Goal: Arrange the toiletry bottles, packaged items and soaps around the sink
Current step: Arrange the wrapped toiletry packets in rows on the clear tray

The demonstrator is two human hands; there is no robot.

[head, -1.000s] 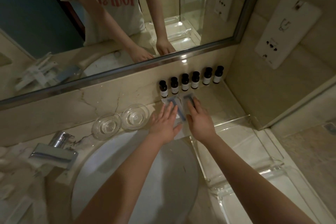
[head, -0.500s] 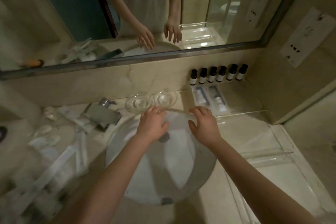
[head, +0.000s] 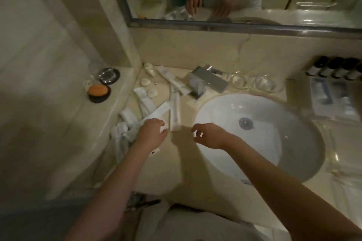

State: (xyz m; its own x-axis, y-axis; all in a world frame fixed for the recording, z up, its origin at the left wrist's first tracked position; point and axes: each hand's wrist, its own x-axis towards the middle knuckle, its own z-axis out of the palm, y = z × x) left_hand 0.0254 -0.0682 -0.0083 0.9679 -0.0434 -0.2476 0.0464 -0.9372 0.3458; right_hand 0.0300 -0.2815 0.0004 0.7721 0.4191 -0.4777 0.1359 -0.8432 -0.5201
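A heap of white packaged items and small wrapped soaps lies on the counter left of the sink. My left hand curls over the near end of a long white packet from that heap. A second long packet lies just to its right. Over the sink's left rim, my right hand hovers with fingers bent and apart, holding nothing. A row of dark toiletry bottles stands against the back wall at the far right, with flat packets in front of it.
The chrome faucet sits behind the sink, with two glass dishes to its right. On a raised ledge to the left are an orange object on a black coaster and a glass. The mirror runs along the back.
The view has swung left from the bottles to the heap of packets. Both hands have left the flat packets and crossed the sink; my left hand now rests on a long white packet.
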